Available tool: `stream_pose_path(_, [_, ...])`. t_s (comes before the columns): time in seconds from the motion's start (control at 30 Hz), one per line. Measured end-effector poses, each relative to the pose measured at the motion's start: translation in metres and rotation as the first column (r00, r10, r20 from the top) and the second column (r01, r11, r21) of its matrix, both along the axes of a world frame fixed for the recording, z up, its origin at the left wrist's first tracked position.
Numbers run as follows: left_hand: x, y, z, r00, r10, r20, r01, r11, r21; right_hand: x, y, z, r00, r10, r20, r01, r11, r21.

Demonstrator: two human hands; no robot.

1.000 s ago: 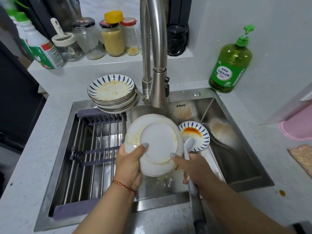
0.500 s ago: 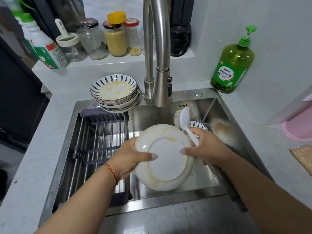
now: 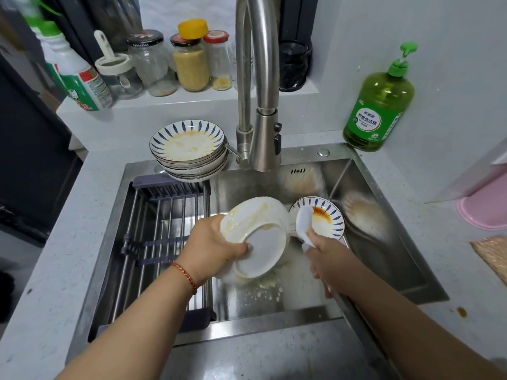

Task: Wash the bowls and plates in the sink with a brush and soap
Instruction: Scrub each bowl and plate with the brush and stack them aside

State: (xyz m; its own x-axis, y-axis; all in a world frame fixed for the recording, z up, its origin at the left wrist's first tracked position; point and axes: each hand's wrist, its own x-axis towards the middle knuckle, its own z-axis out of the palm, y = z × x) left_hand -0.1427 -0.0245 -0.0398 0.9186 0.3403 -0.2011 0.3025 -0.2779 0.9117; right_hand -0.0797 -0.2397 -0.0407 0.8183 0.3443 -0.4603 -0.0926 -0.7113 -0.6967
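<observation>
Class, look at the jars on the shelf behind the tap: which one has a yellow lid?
The jar of yellow grains, standing just left of the tap. Its lid is yellow; the neighbouring jars have black or red lids.

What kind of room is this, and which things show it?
Most likely a home kitchen: a steel sink with a tall faucet, stacked dirty dishes, and a green dish soap bottle on the counter.
</observation>
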Motion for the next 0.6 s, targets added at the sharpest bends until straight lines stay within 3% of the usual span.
stream_pose_path(0.07, [-0.001,-0.005,-0.001,0.999,-0.037,-0.012,0.038,0.991,0.129,0.003,0.008,0.012,0.998,0.023,0.061,-0.024,1.0,0.004])
stream_pose_path(0.13, [0.001,-0.008,-0.005,0.999,-0.044,-0.027,0.048,0.982,0.182,-0.004,0.019,0.029,0.971,0.184,0.152,-0.168,0.979,-0.112])
stream_pose_path(0.23, [0.001,-0.016,-0.007,0.999,-0.051,0.002,0.05,0.989,0.14,-0.03,0.036,0.048,0.855,0.457,0.243,-0.394,0.879,-0.268])
stream_pose_path(0.3, [-0.001,-0.019,-0.008,0.999,-0.049,0.019,0.048,0.997,0.053,-0.045,0.044,0.054,0.804,0.536,0.257,-0.466,0.837,-0.287])
stream_pose_path(0.47, [-0.006,-0.013,-0.015,0.998,0.021,0.065,-0.026,0.997,0.07,-0.012,0.035,0.047,0.928,0.322,0.186,-0.283,0.936,-0.209])
stream_pose_path(0.6, [-0.012,0.002,-0.015,0.979,0.185,0.088,-0.173,0.976,-0.13,0.002,0.016,0.023,0.983,0.176,0.05,-0.169,0.979,-0.116])
